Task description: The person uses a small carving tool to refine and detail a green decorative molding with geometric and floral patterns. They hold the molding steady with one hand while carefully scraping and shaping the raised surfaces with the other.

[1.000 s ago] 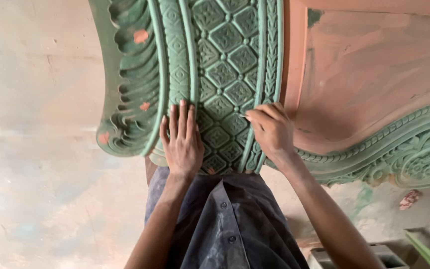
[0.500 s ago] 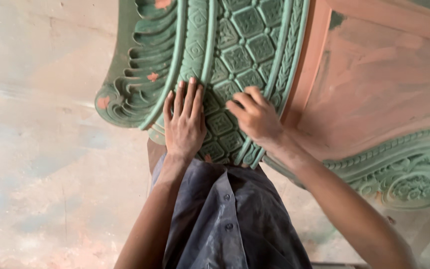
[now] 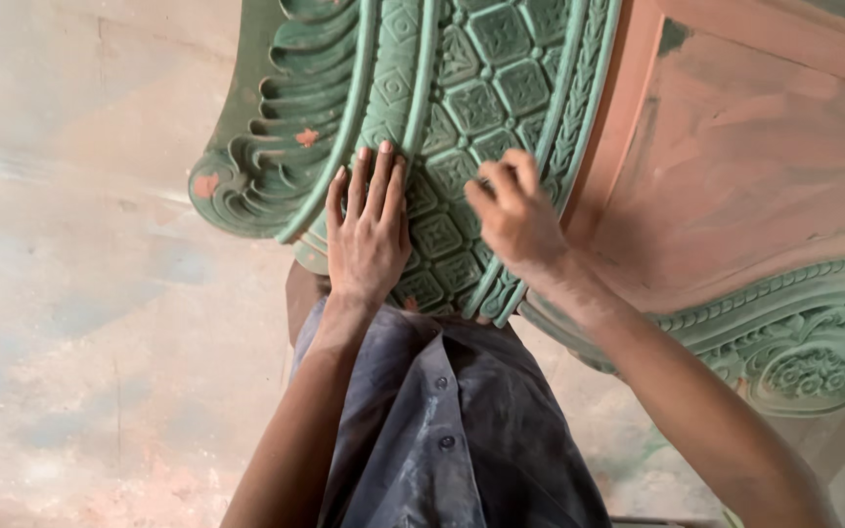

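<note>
A: Figure, head view. What occupies the upper middle of the frame?

B: A green carved wooden panel point(image 3: 481, 108), with a lattice of diamond tiles between ribbed bands; a scalloped leaf border point(image 3: 276, 166) curls at its left. It lies against a reddish primed board point(image 3: 735, 166) at right, above a dusty floor point(image 3: 80, 342).

A: And the hands?

B: The left hand point(image 3: 369, 240) lies flat on the lattice near the panel's lower end, fingers straight and slightly spread, clamped on nothing. The right hand point(image 3: 515, 215) is just beside it, fingers curled together and pressed to the carving; whether they pinch something small, I cannot tell.

A: Which step is this?

B: By my judgement, rubbing down the relief by hand, the left bracing. The next stroke calls for light, even pressure following the grooves.
</note>
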